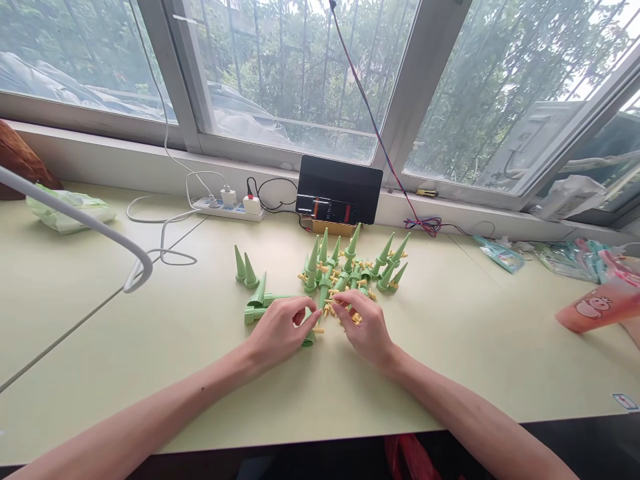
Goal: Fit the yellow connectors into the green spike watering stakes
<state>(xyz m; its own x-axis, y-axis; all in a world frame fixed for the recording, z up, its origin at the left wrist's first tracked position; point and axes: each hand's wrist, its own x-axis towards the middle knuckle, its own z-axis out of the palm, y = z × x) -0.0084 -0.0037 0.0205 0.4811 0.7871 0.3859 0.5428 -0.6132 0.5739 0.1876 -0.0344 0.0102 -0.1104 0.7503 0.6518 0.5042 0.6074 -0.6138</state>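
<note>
My left hand (287, 325) is closed around a green plastic spike, whose round open end (308, 341) shows below the fingers. Beside my left thumb a small yellow peg (319, 330) sticks out. My right hand (364, 323) is just to the right, thumb and fingertips pinched at a small yellow piece (330, 302); the fingers partly hide it. More loose yellow pieces (357, 319) lie under that hand. Behind both hands stand several green spikes (351, 247) with yellow pegs. Left of them are two upright spikes (250, 272) and some lying ones (256, 313).
A dark tablet (340, 187) with a phone (335, 211) before it leans at the window. A power strip (230, 208) and white cables (165, 250) are back left. At right are a drink cup (585, 310) and plastic packets (500, 255). A white bar (85, 220) crosses the left.
</note>
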